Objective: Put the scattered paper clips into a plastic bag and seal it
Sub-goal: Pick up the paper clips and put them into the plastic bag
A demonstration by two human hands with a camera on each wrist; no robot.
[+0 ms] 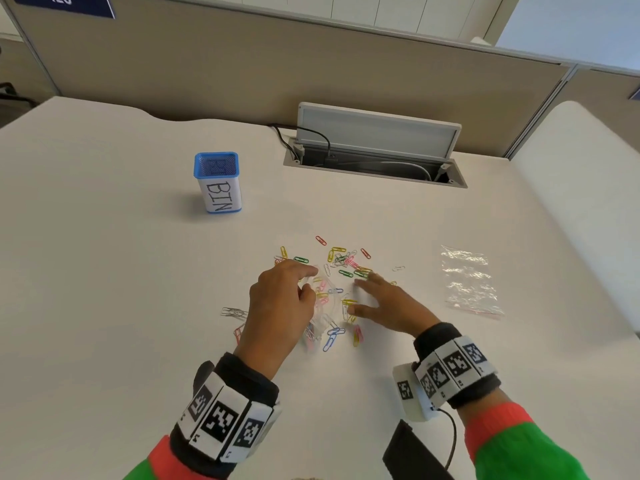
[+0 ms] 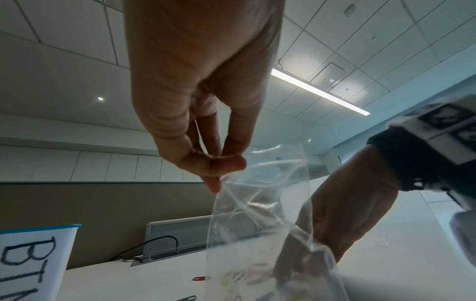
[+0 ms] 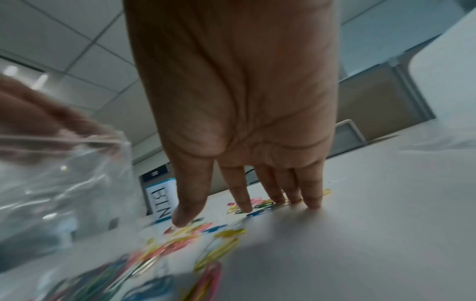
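Colourful paper clips [image 1: 341,263] lie scattered in the middle of the white desk [image 1: 121,271]. My left hand [image 1: 294,282] pinches the rim of a clear plastic bag [image 2: 257,213] between thumb and fingers and holds it above the clips; some clips show through its lower part. My right hand [image 1: 367,296] lies flat with straight, spread fingers [image 3: 244,203] touching the desk among the clips [image 3: 226,234], just right of the bag [image 3: 64,183]. A second clear bag [image 1: 467,278] lies flat on the desk to the right.
A blue mesh cup labelled BIN [image 1: 218,183] stands at the back left. An open cable hatch [image 1: 374,150] with wires sits at the back centre. A beige partition wall runs behind the desk. A few silver clips [image 1: 235,311] lie left of my left hand.
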